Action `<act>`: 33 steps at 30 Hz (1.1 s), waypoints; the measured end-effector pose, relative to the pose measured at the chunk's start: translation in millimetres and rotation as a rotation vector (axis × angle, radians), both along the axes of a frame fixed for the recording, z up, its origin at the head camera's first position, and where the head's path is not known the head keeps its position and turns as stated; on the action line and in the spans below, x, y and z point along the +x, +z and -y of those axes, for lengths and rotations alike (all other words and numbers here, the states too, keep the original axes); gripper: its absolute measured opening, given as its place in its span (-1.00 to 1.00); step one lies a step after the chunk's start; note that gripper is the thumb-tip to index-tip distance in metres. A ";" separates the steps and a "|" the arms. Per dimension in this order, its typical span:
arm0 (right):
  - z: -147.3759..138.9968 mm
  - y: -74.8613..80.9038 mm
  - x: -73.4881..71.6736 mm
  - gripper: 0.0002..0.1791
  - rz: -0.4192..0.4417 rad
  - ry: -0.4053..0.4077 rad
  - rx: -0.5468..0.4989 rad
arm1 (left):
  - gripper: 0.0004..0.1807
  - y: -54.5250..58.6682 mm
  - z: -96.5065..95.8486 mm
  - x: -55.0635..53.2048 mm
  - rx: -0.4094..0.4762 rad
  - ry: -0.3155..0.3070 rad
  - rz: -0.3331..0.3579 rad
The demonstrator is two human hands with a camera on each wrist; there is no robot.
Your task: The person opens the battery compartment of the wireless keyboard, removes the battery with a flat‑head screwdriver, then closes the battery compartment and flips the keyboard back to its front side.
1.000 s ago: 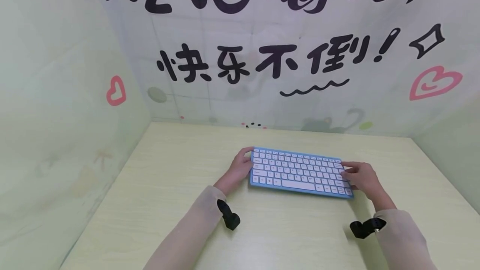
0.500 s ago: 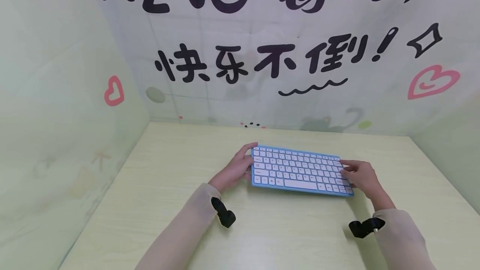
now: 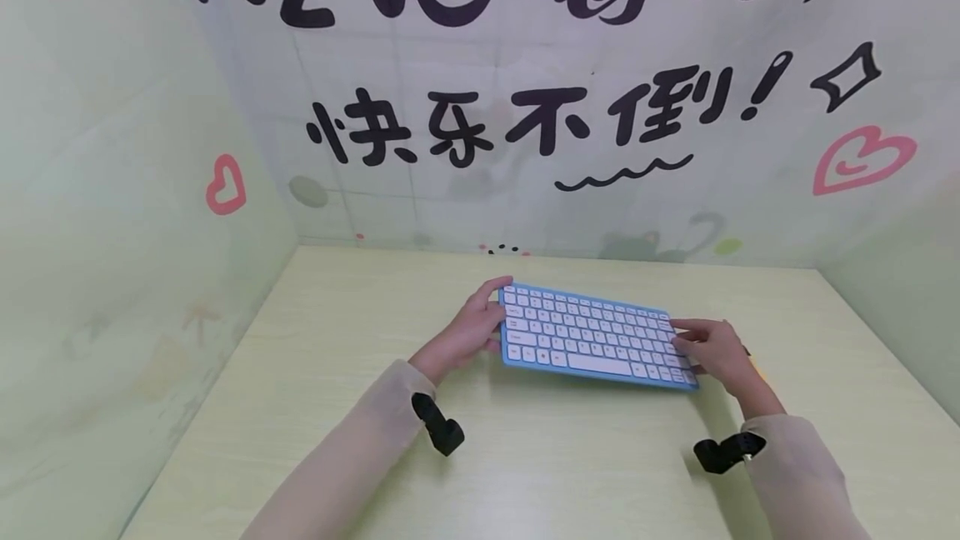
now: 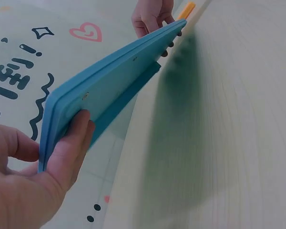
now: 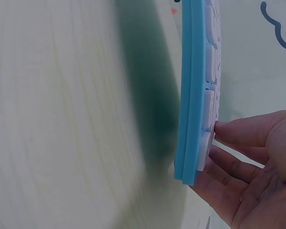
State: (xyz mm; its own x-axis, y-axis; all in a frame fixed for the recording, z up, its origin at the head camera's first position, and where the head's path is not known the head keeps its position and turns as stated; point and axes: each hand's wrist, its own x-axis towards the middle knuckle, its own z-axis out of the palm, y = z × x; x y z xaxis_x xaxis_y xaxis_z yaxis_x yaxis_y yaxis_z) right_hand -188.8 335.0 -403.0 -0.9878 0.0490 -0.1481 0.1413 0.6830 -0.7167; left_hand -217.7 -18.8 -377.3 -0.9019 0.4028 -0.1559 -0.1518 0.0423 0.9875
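Note:
A blue computer keyboard with white keys is held above the table by both hands, tilted so its keys face up. My left hand grips its left end. In the left wrist view, fingers press the blue underside. My right hand pinches the right end. Seen from the right wrist, the thumb lies at the key side and other fingers reach behind the edge. The keyboard's shadow falls on the tabletop below.
The pale wood-grain table meets a printed back wall and side walls. Just behind my right hand shows part of a small orange thing on the table. A black wrist camera sits on the left sleeve.
The keyboard has risen and moved slightly left, both hands moving with it. The left hand's grip has shifted a little on its end. An orange thing has come into view behind the right hand.

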 end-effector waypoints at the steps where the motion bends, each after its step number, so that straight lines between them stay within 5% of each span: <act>1: 0.2 0.2 0.0 -0.50 0.001 0.004 -0.003 | -0.42 2.3 -0.1 1.2 -0.004 0.004 -0.006; 26: 20.1 10.8 3.5 -0.34 -0.012 0.061 -0.067 | -0.43 51.3 -4.6 15.4 -0.004 0.111 -0.167; 33: 27.3 18.8 15.0 -0.37 -0.122 0.096 0.019 | -0.42 60.5 -3.8 20.9 -0.007 0.112 -0.184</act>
